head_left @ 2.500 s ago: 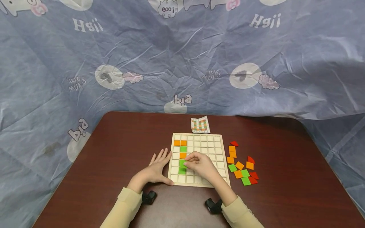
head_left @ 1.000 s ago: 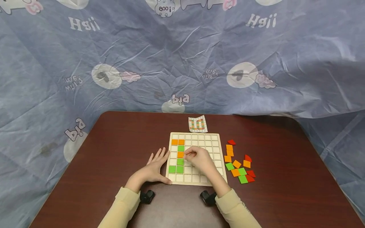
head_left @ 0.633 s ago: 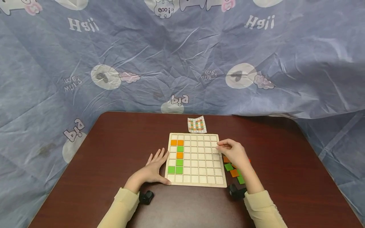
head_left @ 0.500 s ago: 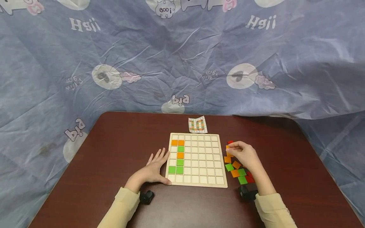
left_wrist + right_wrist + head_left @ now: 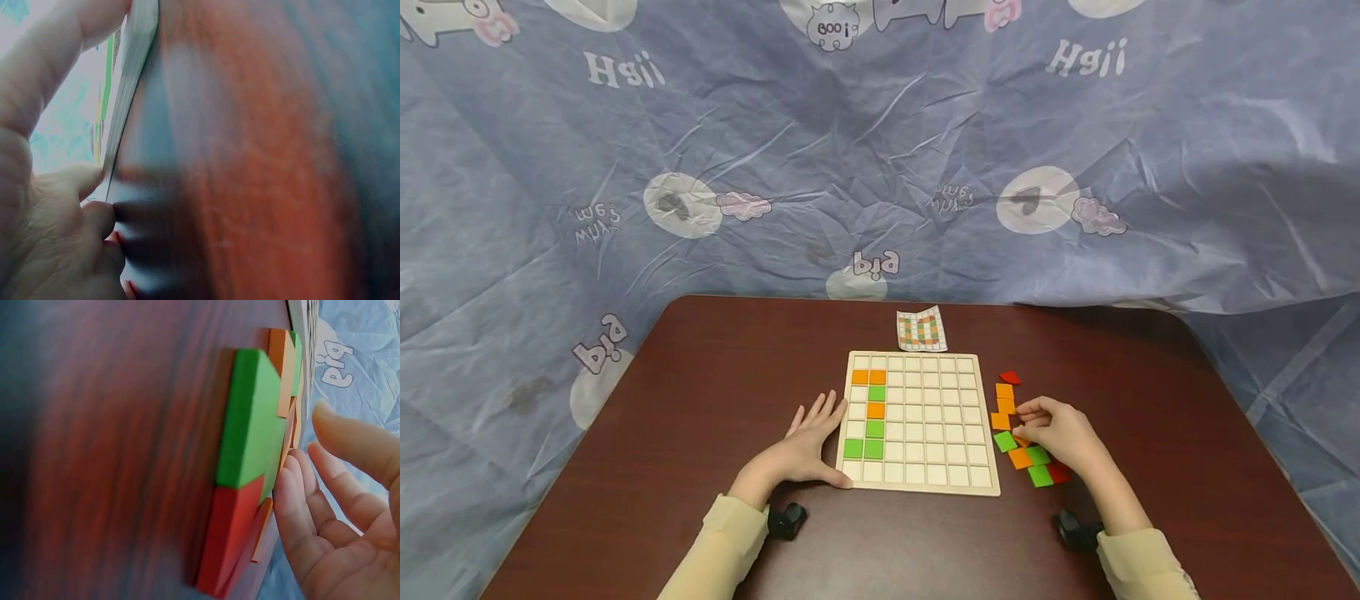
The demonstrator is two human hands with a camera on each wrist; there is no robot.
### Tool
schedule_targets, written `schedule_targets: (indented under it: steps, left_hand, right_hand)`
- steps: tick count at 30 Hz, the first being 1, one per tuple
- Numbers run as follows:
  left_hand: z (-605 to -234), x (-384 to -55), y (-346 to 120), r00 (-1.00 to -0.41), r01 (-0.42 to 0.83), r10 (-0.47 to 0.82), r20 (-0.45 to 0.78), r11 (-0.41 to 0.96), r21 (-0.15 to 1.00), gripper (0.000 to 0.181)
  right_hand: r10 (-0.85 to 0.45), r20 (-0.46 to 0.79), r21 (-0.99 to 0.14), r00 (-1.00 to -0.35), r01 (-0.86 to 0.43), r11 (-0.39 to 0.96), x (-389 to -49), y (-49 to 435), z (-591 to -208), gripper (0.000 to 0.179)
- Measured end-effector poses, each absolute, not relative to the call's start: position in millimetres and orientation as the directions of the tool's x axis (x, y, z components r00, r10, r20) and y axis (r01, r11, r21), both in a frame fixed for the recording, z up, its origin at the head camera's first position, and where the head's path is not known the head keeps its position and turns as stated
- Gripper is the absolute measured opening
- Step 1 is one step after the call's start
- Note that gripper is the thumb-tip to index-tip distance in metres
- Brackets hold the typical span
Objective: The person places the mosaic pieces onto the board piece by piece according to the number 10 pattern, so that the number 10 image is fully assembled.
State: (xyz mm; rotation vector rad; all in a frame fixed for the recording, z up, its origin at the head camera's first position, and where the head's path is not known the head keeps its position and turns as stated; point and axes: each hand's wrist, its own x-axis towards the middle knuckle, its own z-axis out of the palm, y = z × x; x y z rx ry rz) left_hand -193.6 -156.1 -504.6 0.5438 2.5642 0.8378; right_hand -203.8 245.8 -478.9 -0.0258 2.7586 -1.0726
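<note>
Wooden grid board [image 5: 933,414]: flat on the dark red-brown table [image 5: 752,350], straight ahead of me. Seven square tiles occupy its two columns toward 9 o'clock: a pair of orange tiles [image 5: 877,377] at 10 o'clock and a pair of green tiles [image 5: 873,449] near 8 o'clock among them. The printed pattern card [image 5: 922,329] lies just beyond the board at 12 o'clock.

My left hand [image 5: 801,450] is spread at the board's 8 o'clock side, thumb and index finger touching its edge. My right hand [image 5: 1063,432] is over the loose tiles [image 5: 1020,457] at 3 o'clock, thumb and fingertips parted; whether they touch a tile I cannot tell from these angles. The loose lot, orange, green and red, runs from a red quarter-circle piece [image 5: 1011,377] at 2 o'clock round toward 4 o'clock.
</note>
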Motion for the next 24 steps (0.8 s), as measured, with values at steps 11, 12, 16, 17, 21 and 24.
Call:
schedule_targets:
  steps: [11, 12, 16, 17, 21, 24]
  left_hand:
    - [-504.2, -193.1, -155.4, -0.850, 0.244, 0.471, -0.233, 0.746, 0.620, 0.124]
    - [-504.4, -193.1, -155.3, -0.850, 0.244, 0.472, -0.234, 0.747, 0.619, 0.124]
    - [-504.5, -192.8, -155.1, -0.852, 0.243, 0.469, -0.232, 0.747, 0.618, 0.124]
    - [-504.3, -192.6, -155.1, -0.853, 0.244, 0.469, -0.230, 0.746, 0.619, 0.124]
    - [-503.9, -192.6, -155.2, -0.852, 0.245, 0.471, -0.227, 0.743, 0.623, 0.123]
    - [-503.9, -192.7, -155.3, -0.852, 0.245, 0.471, -0.226, 0.742, 0.625, 0.123]
  right_hand:
    - [-0.055, -0.170, -0.561, -0.984, 0.050, 0.826, -197.9, 243.5, -480.3, 0.036]
    - [-0.051, -0.174, -0.562, -0.984, 0.057, 0.825, -198.0, 243.0, -480.2, 0.035]
    - [-0.040, -0.193, -0.560, -0.980, 0.076, 0.825, -198.3, 241.2, -480.1, 0.033]
    - [-0.038, -0.197, -0.559, -0.980, 0.081, 0.825, -198.3, 240.9, -480.2, 0.032]
    - [-0.034, -0.213, -0.555, -0.976, 0.092, 0.827, -198.0, 240.8, -479.9, 0.030]
    - [-0.037, -0.213, -0.557, -0.976, 0.090, 0.826, -197.4, 241.1, -479.3, 0.029]
